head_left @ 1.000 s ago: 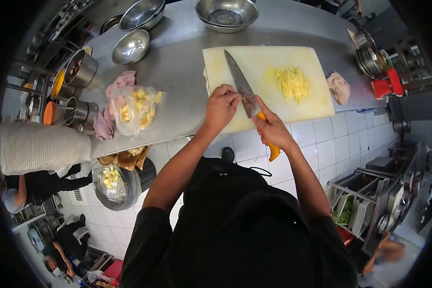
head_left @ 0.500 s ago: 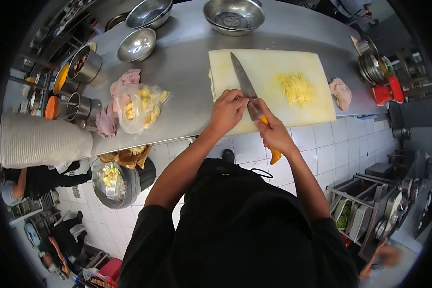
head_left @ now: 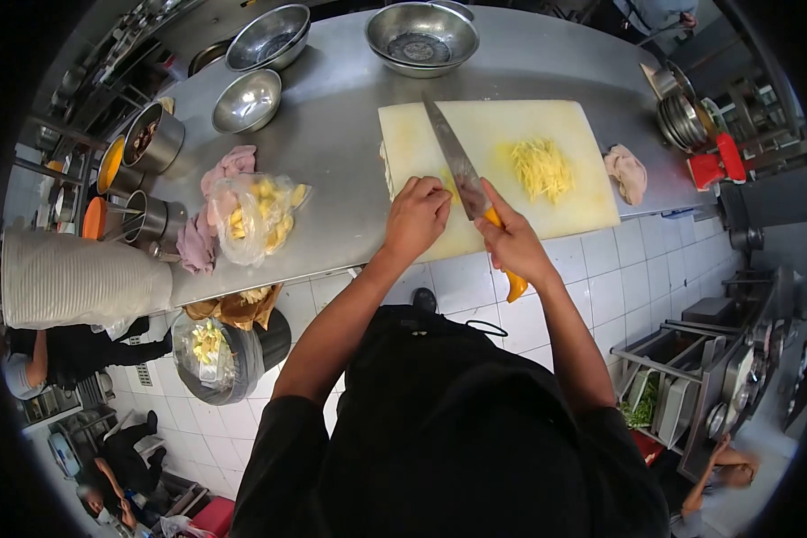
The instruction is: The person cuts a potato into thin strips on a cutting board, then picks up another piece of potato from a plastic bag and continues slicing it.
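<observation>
Surface: long grey metal table [head_left: 332, 152], curved by the wide lens, in a kitchen with white floor tiles [head_left: 637, 264]. Pale cutting board [head_left: 569, 208] at the near edge. Metal bowls [head_left: 247, 100] stand on the far side, left and centre; metal pots [head_left: 163, 145] and a stack of pale containers [head_left: 85, 278] at far left. Pink cloth [head_left: 231, 164] partly under a clear bag [head_left: 258, 220] of yellow chunks; second pale pink cloth [head_left: 626, 175] just right of the board. Below the table on the left, a bin [head_left: 211, 387] with scraps; at near right, a metal rack.

Knife [head_left: 454, 157]: lies aslant over the board's left half, tip pointing far left, handle towards the near side. Long grey blade, broad at the heel; yellow-orange handle. Right hand [head_left: 514, 240]: grip closed round the handle. Left hand [head_left: 419, 213]: fingers curled, left of the blade; cannot tell whether they hold anything. Shredded yellow strips [head_left: 542, 169] heaped to the knife's right; a few bits between left hand and blade.

Markings: darker patch near the heel, possibly a maker's mark or merely residue; too small to read.
</observation>
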Tool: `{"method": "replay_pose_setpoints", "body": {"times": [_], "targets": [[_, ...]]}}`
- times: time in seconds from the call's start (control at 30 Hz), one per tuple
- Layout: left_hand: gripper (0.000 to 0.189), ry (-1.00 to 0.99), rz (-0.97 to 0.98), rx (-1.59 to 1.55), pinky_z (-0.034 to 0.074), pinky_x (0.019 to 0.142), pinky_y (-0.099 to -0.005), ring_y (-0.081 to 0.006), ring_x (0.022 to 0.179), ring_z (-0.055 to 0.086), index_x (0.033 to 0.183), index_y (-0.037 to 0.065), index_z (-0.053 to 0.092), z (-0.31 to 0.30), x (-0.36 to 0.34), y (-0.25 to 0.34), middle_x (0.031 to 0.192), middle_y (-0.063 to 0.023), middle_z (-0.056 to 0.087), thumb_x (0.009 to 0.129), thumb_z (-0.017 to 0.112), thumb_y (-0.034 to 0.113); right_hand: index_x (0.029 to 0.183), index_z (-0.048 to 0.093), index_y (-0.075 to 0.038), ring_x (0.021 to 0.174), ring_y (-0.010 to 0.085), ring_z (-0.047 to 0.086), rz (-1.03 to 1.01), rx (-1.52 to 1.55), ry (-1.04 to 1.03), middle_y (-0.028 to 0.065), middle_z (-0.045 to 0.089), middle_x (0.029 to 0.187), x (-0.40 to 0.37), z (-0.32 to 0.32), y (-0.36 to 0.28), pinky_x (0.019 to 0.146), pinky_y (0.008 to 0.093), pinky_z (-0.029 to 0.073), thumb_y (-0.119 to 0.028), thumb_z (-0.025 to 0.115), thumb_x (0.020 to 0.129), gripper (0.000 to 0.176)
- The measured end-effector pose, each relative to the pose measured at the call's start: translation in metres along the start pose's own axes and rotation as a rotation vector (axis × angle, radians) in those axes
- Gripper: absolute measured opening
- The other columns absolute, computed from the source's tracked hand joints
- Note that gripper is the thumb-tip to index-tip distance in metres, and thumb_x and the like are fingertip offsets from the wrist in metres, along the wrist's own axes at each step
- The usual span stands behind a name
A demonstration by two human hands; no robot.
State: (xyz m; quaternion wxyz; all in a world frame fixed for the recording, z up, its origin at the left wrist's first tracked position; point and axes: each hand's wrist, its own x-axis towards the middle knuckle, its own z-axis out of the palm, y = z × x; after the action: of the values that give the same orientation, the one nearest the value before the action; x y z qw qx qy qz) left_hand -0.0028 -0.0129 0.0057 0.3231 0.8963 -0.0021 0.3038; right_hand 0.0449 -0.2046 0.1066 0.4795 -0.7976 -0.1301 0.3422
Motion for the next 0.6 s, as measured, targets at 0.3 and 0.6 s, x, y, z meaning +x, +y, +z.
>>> {"method": "replay_pose_setpoints", "body": {"times": [0.3,0.6], "targets": [[0.073,-0.142,-0.097,0.118,0.039,0.104,-0.0425,-0.03,0.123,0.052,0.135,0.003,0.064,-0.003,0.017,0.017,0.129,-0.01,0.063,0.075,0.088,0.036,0.165,0.031,-0.022,0.051,0.0104,0.048,0.052,0.08,0.127,0.0022,0.051,0.072,-0.016,-0.025,0.014,0.048,0.0285,0.047,-0.016,0.057,0.104,0.067],[0.072,-0.314,-0.094,0.109,0.036,0.109,-0.0425,-0.0273,0.132,0.05,0.139,0.007,0.062,0.009,0.03,0.003,0.137,-0.0097,0.062,0.078,0.087,0.036,0.164,0.033,-0.019,0.053,0.0134,0.052,0.085,-0.001,0.132,0.0056,0.054,0.074,-0.032,-0.026,0.024,0.051,0.0303,0.05,-0.017,0.058,0.103,0.066]]}}
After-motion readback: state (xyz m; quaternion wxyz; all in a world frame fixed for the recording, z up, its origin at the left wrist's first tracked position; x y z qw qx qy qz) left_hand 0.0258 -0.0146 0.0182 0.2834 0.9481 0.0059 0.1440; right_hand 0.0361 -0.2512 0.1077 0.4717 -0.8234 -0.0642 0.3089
